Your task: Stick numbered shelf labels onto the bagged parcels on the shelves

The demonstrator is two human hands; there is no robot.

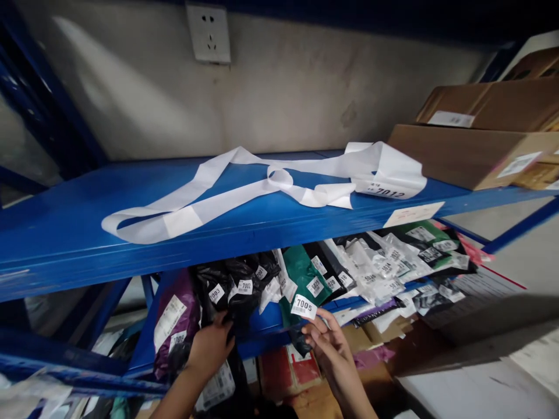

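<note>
My right hand point(329, 343) pinches a small white label point(304, 306) printed 7005 over a barcode. The label is held up in front of a green parcel bag point(301, 265) on the lower shelf. My left hand point(212, 343) is closed at the upper part of a black parcel bag point(236, 366), which hangs in front of the shelf with a larger white label point(217, 387) on it; the fingertips are partly lost against the dark plastic. Behind my left hand stand black bags point(238, 279) with number labels such as 7002 and 7003, and a purple bag point(187, 302).
Above, a blue shelf point(244, 227) carries a curled white label strip point(183, 215) with one end marked 7012. Cardboard boxes point(463, 151) stand on its right end. More bags with labels point(379, 262) fill the lower shelf rightward. Red parcels point(277, 372) lie lower down.
</note>
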